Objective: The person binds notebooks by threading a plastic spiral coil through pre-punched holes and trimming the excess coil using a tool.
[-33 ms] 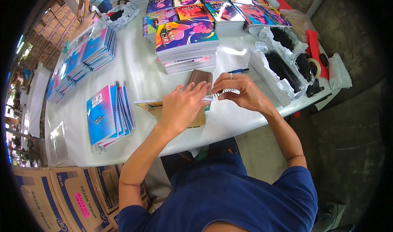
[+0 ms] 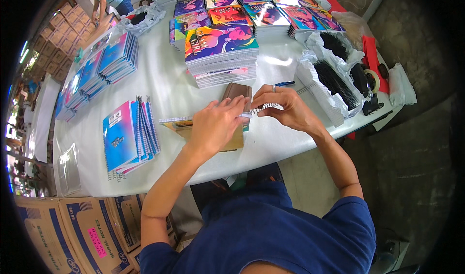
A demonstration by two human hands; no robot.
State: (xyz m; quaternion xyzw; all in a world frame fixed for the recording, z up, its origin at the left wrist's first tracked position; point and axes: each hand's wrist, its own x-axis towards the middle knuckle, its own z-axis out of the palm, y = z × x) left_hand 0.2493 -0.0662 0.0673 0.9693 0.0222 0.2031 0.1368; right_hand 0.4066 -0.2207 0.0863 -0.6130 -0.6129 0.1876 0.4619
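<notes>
You wear a navy-blue T-shirt (image 2: 290, 230), softly creased and even in colour, its neckline (image 2: 265, 260) rounded. The left sleeve (image 2: 160, 259) and right sleeve (image 2: 356, 218) are short, ending near the elbows, leaving each forearm bare. On your right hand (image 2: 288, 107) a slim silver-coloured ring (image 2: 273, 88) circles one finger; your left hand (image 2: 218, 121) is bare.

The right hand (image 2: 290, 108) now sits very slightly farther from the person than before, and the loose stretch of wire coil (image 2: 306, 88) to its right — blurred and lower down earlier — shows more distinctly, farther across the table, near the white-lined box (image 2: 323, 102).
</notes>
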